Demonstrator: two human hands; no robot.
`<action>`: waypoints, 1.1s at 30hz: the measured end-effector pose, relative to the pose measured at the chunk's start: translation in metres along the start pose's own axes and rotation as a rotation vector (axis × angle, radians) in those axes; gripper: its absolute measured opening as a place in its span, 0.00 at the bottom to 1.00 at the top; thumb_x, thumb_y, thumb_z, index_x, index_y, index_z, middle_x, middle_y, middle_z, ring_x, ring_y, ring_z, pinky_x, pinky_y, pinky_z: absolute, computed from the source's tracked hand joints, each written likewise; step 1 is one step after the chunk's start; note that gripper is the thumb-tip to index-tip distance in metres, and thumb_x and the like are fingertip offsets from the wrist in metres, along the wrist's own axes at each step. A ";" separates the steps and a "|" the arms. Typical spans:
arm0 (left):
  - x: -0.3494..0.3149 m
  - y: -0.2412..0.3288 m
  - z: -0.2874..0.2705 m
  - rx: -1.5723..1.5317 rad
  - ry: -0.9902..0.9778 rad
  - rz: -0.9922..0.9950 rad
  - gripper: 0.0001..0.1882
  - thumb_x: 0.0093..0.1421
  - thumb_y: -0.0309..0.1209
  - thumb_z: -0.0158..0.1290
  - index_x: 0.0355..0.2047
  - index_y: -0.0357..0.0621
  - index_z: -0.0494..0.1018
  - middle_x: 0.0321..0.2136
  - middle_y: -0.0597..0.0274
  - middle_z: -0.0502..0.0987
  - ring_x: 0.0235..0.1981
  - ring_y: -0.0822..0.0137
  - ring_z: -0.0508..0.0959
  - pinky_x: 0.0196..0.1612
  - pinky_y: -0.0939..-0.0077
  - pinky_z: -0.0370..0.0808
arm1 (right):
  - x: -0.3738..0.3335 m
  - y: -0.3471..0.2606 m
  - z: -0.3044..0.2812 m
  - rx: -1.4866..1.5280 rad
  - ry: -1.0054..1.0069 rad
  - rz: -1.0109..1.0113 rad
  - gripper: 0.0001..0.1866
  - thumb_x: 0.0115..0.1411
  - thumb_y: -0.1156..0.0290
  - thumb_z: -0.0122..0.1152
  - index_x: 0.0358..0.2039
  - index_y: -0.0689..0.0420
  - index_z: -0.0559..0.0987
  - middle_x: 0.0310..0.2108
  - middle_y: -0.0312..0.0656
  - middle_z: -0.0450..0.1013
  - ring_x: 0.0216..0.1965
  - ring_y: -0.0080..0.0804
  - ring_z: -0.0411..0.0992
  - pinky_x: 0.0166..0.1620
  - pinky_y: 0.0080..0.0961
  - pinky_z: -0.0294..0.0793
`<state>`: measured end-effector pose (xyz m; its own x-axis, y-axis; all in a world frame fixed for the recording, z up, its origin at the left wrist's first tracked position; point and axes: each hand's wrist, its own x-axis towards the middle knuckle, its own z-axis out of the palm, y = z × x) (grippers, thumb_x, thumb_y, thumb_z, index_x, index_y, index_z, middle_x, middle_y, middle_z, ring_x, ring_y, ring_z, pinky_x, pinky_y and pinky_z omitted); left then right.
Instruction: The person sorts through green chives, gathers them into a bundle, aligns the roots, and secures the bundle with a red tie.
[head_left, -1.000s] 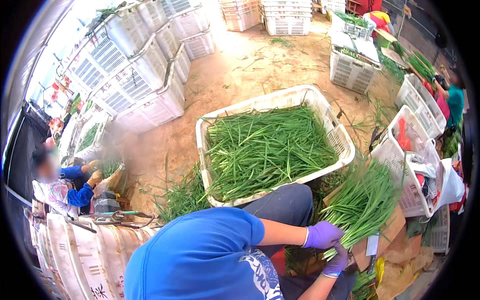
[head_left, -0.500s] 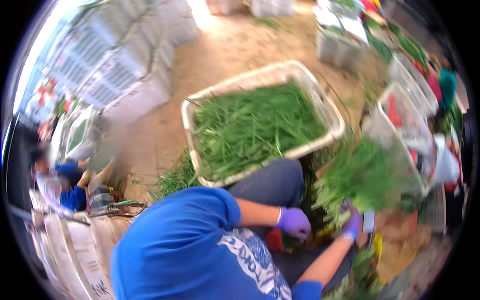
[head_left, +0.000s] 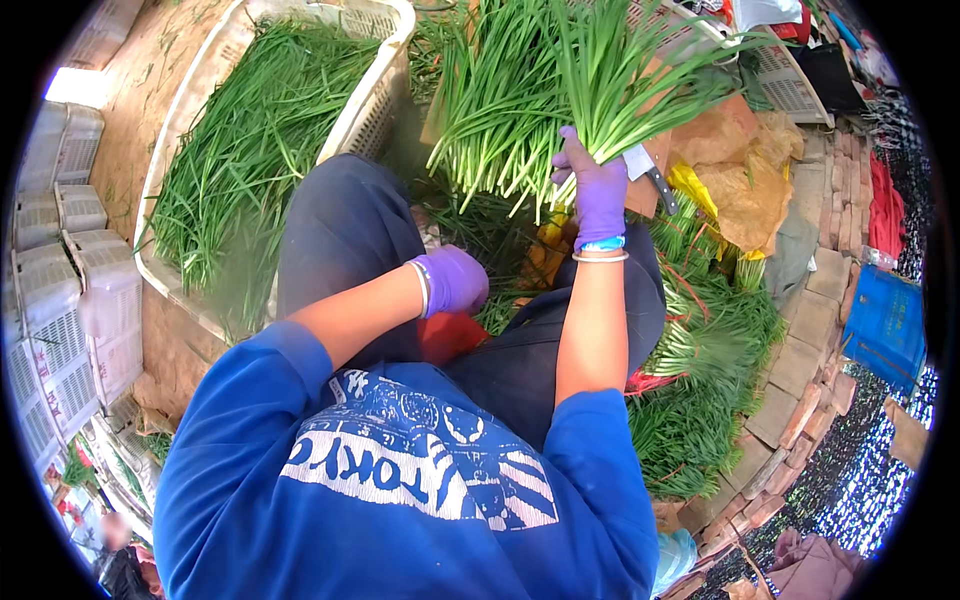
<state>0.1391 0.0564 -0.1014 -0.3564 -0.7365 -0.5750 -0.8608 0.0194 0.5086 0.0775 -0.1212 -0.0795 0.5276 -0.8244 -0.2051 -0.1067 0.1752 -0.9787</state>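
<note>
My right hand (head_left: 600, 200), in a purple glove, is closed around the pale stem ends of a bunch of chives (head_left: 610, 85). The green leaves fan out away from me. Just left of that bunch lies a loose pile of chives (head_left: 500, 120), pale ends toward me. A knife (head_left: 658, 186) with a black handle rests right beside my right hand. My left hand (head_left: 452, 282), also purple-gloved, is curled near my knee above a red item (head_left: 450, 337). Its fingertips are hidden, so I cannot see whether it holds anything.
A white crate (head_left: 378, 112) full of long green leaves stands at the left. Tied bundles of chives (head_left: 700, 420) lie to my right, beside a brick edging (head_left: 800, 340). Crumpled brown paper (head_left: 760, 195) sits beyond the knife. White crates (head_left: 60, 330) are stacked far left.
The view has swung, bringing the chives toward the top middle and the crate to the left. My right hand, earlier at the pile with fingers spread, now grips a bunch. My left hand stays curled.
</note>
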 end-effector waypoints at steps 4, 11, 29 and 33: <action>0.006 -0.017 -0.022 -0.187 0.237 -0.080 0.11 0.45 0.33 0.49 0.29 0.62 0.78 0.27 0.65 0.77 0.29 0.63 0.76 0.33 0.70 0.72 | 0.003 -0.001 0.009 0.078 0.041 -0.063 0.09 0.53 0.72 0.56 0.33 0.62 0.71 0.16 0.37 0.69 0.12 0.21 0.65 0.16 0.15 0.66; 0.033 -0.120 -0.031 -0.789 1.417 -0.728 0.42 0.48 0.48 0.54 0.54 0.32 0.53 0.48 0.41 0.64 0.49 0.51 0.66 0.51 0.68 0.62 | 0.017 0.058 0.020 -0.956 -0.004 -0.012 0.30 0.48 0.58 0.54 0.46 0.67 0.64 0.24 0.53 0.72 0.24 0.46 0.72 0.31 0.37 0.71; 0.110 -0.101 -0.019 -1.167 1.391 -0.469 0.34 0.61 0.46 0.34 0.56 0.28 0.45 0.56 0.36 0.49 0.59 0.49 0.50 0.59 0.71 0.48 | 0.043 0.079 0.020 -0.527 0.199 -0.085 0.46 0.50 0.50 0.56 0.57 0.69 0.47 0.59 0.56 0.44 0.60 0.42 0.45 0.60 0.29 0.43; 0.129 -0.096 -0.005 -0.767 1.336 -0.328 0.32 0.61 0.40 0.34 0.56 0.29 0.42 0.57 0.34 0.45 0.60 0.45 0.43 0.61 0.67 0.42 | 0.045 0.108 0.055 -0.125 0.174 -0.073 0.59 0.37 0.53 0.69 0.56 0.74 0.41 0.56 0.61 0.50 0.58 0.42 0.50 0.58 0.28 0.49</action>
<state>0.1775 -0.0437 -0.2215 0.7240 -0.6893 0.0267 -0.3034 -0.2833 0.9098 0.1364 -0.1097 -0.1945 0.3853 -0.9149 -0.1203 -0.1830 0.0520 -0.9817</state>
